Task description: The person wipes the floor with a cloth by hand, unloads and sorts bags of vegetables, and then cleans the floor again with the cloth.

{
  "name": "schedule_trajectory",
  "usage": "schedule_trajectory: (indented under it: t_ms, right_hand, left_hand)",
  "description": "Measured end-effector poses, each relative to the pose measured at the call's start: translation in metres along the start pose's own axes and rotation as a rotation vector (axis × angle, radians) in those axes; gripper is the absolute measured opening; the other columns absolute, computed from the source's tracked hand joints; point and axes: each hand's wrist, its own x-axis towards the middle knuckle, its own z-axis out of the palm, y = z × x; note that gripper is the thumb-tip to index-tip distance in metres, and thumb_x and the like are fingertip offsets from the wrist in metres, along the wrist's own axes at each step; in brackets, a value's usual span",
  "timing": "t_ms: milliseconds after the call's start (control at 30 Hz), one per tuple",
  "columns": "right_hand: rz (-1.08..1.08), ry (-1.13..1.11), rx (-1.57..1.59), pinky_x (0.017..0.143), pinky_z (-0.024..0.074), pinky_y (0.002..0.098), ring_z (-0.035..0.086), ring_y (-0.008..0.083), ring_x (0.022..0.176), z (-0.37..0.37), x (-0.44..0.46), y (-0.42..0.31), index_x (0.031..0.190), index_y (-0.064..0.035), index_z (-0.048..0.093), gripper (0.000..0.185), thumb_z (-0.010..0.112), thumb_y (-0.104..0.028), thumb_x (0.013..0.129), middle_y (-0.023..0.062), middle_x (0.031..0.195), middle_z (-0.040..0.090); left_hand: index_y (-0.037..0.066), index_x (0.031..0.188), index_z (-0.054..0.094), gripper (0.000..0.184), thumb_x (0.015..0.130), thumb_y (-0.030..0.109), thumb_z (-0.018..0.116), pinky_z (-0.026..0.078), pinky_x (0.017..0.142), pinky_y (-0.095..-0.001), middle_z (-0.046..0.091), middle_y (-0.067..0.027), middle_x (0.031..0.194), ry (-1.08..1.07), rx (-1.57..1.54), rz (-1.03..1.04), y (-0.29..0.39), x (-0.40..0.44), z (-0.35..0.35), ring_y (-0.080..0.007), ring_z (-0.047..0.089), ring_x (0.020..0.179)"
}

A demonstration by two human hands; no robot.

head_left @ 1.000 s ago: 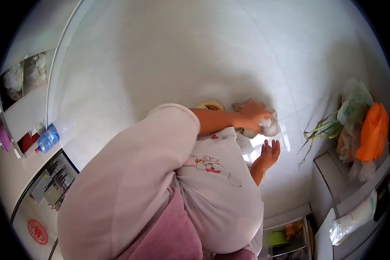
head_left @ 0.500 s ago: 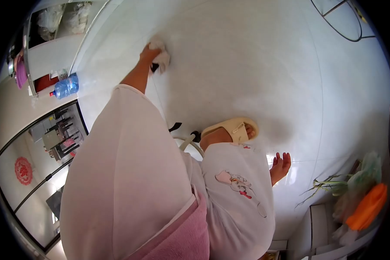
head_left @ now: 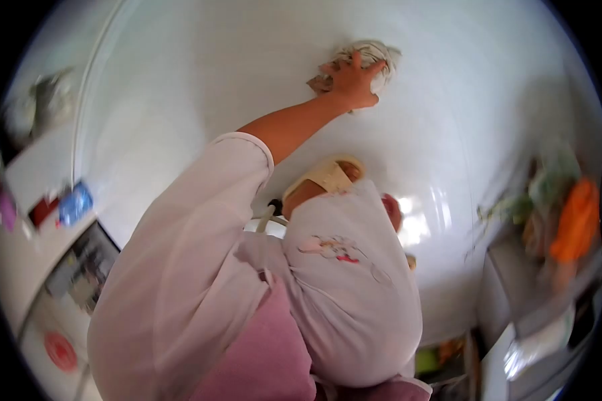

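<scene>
My left hand (head_left: pixel 354 80) reaches forward from a pale sleeve, its fingers spread over a crumpled beige-white cloth (head_left: pixel 385 56) and pressing it on the white tiled floor (head_left: pixel 267 67). Folds of the cloth stick out beyond the fingers. To the right of the bent knee, a small reddish part of what looks like my right hand (head_left: pixel 391 212) shows; the trouser leg hides the rest, so its fingers cannot be made out. A foot in a cream sandal (head_left: pixel 324 176) stands on the floor below the left forearm.
A blue plastic bottle (head_left: pixel 75 203) lies at the left by some low shelves. At the right, a bright orange bag (head_left: pixel 576 217) and leafy green stalks (head_left: pixel 515 210) sit above grey boxes. Part of a pale tubular frame (head_left: pixel 266 218) shows beside the foot.
My left hand has moved the cloth to the right across the floor, and its fingers now spread wider. The right hand has moved mostly behind the knee. The view has shifted and blurred.
</scene>
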Motion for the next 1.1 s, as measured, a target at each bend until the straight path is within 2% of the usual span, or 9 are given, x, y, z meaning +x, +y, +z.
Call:
schedule_trajectory:
  t_ms: [167, 433, 533, 667, 767, 800, 900, 1033, 1100]
  right_hand:
    - [0.173, -0.002, -0.277, 0.083, 0.0531, 0.0365, 0.069, 0.0228, 0.099, 0.011, -0.051, 0.03, 0.12, -0.0046, 0.065, 0.03, 0.054, -0.009, 0.093, 0.0108, 0.114, 0.069]
    - [0.292, -0.499, -0.678, 0.083, 0.0516, 0.0376, 0.071, 0.0229, 0.099, 0.057, -0.117, 0.092, 0.114, -0.0066, 0.07, 0.03, 0.054, -0.018, 0.091, 0.0105, 0.11, 0.071]
    - [0.193, -0.769, -0.842, 0.084, 0.0511, 0.038, 0.071, 0.0229, 0.099, 0.074, -0.134, 0.114, 0.112, -0.0073, 0.071, 0.031, 0.054, -0.021, 0.09, 0.0104, 0.108, 0.072]
    - [-0.004, -1.068, -0.992, 0.084, 0.0504, 0.0385, 0.071, 0.023, 0.099, 0.083, -0.15, 0.137, 0.109, -0.0083, 0.074, 0.033, 0.055, -0.026, 0.089, 0.0102, 0.106, 0.074]
    - [-0.124, -1.233, -1.049, 0.084, 0.0498, 0.0389, 0.072, 0.023, 0.099, 0.076, -0.162, 0.157, 0.107, -0.009, 0.075, 0.035, 0.055, -0.029, 0.089, 0.0101, 0.105, 0.075]
    - [-0.149, -1.276, -1.064, 0.084, 0.0496, 0.039, 0.072, 0.023, 0.099, 0.068, -0.164, 0.163, 0.106, -0.0093, 0.076, 0.035, 0.055, -0.031, 0.088, 0.01, 0.104, 0.075]
    - [-0.224, -1.38, -1.11, 0.084, 0.0491, 0.0394, 0.072, 0.023, 0.099, 0.039, -0.175, 0.185, 0.104, -0.01, 0.078, 0.037, 0.055, -0.034, 0.088, 0.0099, 0.103, 0.076]
    - [-0.076, -1.417, -1.12, 0.084, 0.0489, 0.0404, 0.073, 0.0234, 0.098, -0.007, -0.183, 0.217, 0.103, -0.0112, 0.078, 0.035, 0.056, -0.033, 0.087, 0.01, 0.1, 0.076]
    - [-0.298, -1.623, -1.253, 0.08, 0.0496, 0.0413, 0.07, 0.0248, 0.106, -0.043, -0.178, 0.216, 0.108, -0.0104, 0.076, 0.037, 0.055, -0.033, 0.089, 0.012, 0.111, 0.074]
  left_hand:
    - [0.033, 0.151, 0.041, 0.087, 0.073, 0.02, 0.076, 0.053, 0.094, -0.0546, 0.027, -0.0219, 0.154, -0.258, -0.07, 0.442, 0.137, -0.041, 0.078, -0.0525, 0.041, 0.126]
    - [0.034, 0.153, 0.04, 0.087, 0.075, 0.018, 0.076, 0.052, 0.093, -0.0558, 0.026, -0.02, 0.156, -0.203, 0.089, 0.801, 0.146, -0.07, 0.13, -0.0503, 0.041, 0.127]
    - [0.04, 0.153, 0.037, 0.087, 0.077, 0.034, 0.079, 0.044, 0.103, -0.0579, 0.027, -0.0187, 0.155, -0.265, 0.206, 0.717, 0.151, -0.077, 0.123, -0.0487, 0.042, 0.125]
    - [0.041, 0.152, 0.037, 0.085, 0.078, 0.032, 0.077, 0.044, 0.102, -0.0524, 0.023, -0.019, 0.151, -0.219, 0.349, 0.678, 0.162, -0.084, 0.113, -0.0485, 0.046, 0.119]
    - [0.036, 0.152, 0.04, 0.085, 0.076, 0.029, 0.078, 0.044, 0.1, -0.0491, 0.038, -0.0166, 0.143, -0.13, 0.509, 0.674, 0.172, -0.089, 0.108, -0.0418, 0.048, 0.119]
    - [0.03, 0.151, 0.043, 0.085, 0.075, 0.025, 0.08, 0.045, 0.096, -0.0473, 0.051, -0.0131, 0.129, -0.245, 0.241, 0.814, 0.168, -0.073, 0.113, -0.0341, 0.05, 0.117]
    - [0.03, 0.154, 0.038, 0.089, 0.075, 0.026, 0.081, 0.043, 0.099, -0.0489, 0.053, -0.0134, 0.127, -0.193, 0.301, 0.885, 0.162, -0.067, 0.124, -0.0329, 0.048, 0.122]
    - [0.044, 0.15, 0.04, 0.091, 0.072, 0.028, 0.081, 0.051, 0.086, -0.0559, 0.045, -0.0131, 0.136, -0.081, 0.555, 0.724, 0.167, -0.081, 0.123, -0.0371, 0.055, 0.106]
    - [0.051, 0.149, 0.037, 0.093, 0.071, 0.029, 0.082, 0.054, 0.079, -0.0554, 0.041, -0.0128, 0.138, -0.066, 0.435, 0.73, 0.154, -0.07, 0.134, -0.038, 0.057, 0.101]
